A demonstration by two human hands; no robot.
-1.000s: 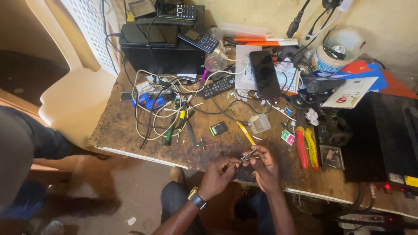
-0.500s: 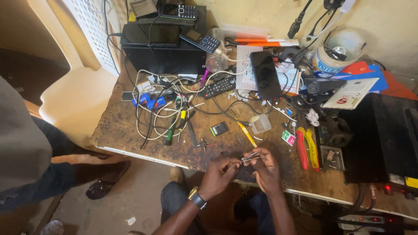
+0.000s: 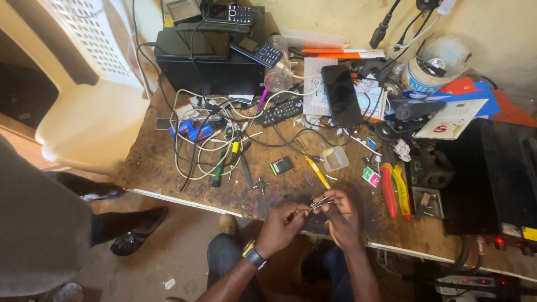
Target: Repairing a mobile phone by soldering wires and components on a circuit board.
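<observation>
The left hand (image 3: 285, 221) and the right hand (image 3: 342, 215) meet close together over the near edge of the tabletop (image 3: 162, 168). The right hand's fingers are pinched shut on thin silver tweezers (image 3: 319, 202), which point across to the left hand. The left hand's fingers are closed too, around something very small that touches the tweezer tips. That small thing is too tiny to make out, so I cannot say what it is. It could slip out of the pinch, because it is so small and is held only by fingertips. If it drops, it could fall off the edge to the floor, or get lost in the mess. Just past the right hand lies a yellow tool (image 3: 316, 171), and beyond that a small clear plastic cup (image 3: 335, 158). To the outer side of the right hand lie red pliers (image 3: 387, 192) beside yellow ones. Past the left hand sits a small black battery (image 3: 281, 165), and farther out a big tangle of white and black wires (image 3: 212, 140). A loose elbow could catch those wires and pull things down. A watch (image 3: 253, 255) is on the left wrist. On the far left, another person's leg and shoe (image 3: 131, 241) are cut off by the picture edge. A dark flat thing lies under the hands, mostly hidden by them.
</observation>
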